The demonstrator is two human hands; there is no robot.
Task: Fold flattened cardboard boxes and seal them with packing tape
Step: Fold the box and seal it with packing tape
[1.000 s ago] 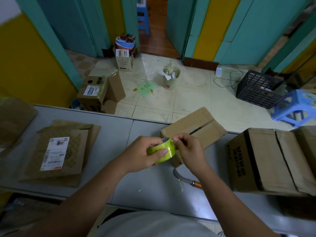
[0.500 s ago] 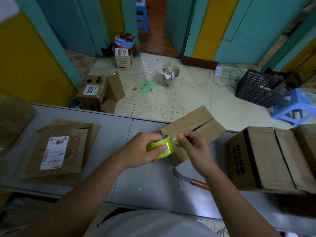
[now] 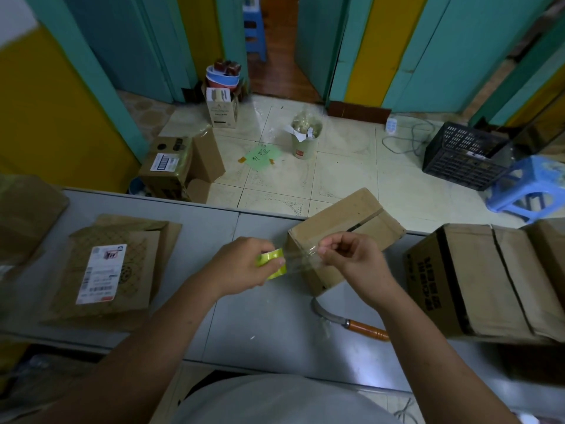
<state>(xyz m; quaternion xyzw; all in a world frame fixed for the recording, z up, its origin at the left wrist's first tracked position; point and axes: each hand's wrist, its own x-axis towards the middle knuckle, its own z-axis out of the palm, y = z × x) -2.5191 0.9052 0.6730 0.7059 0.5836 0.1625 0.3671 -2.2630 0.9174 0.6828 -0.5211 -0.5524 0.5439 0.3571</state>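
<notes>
Head camera view, looking down at two bare hands over a grey table [image 3: 269,325]. The right fingertips [image 3: 326,250] pinch the free end of one strip of clear tape [image 3: 301,259], with the rest of the right hand [image 3: 351,258] curled loosely behind them. The left hand [image 3: 241,264] grips one tape roll [image 3: 272,264], which is lime green on its side. The glossy, slightly wrinkled strip stretches between the two hands, from the roll on the left to the pinch on the right.

Just beyond the hands stands one small cardboard box [image 3: 345,228]. It is plain brown and turned at an angle, with its top flaps closed along a dark seam. The strip hangs in front of its near left corner; whether they touch cannot be told.

One curved knife [image 3: 348,322] with an orange handle lies on the table nearer than the small box. One larger box [image 3: 477,280] with black print sits to the right. A stack of flattened cardboard [image 3: 116,270] lies to the left, its top sheet bearing a white label.

On the tiled floor beyond are one black crate [image 3: 461,157] and one blue stool [image 3: 529,185].
</notes>
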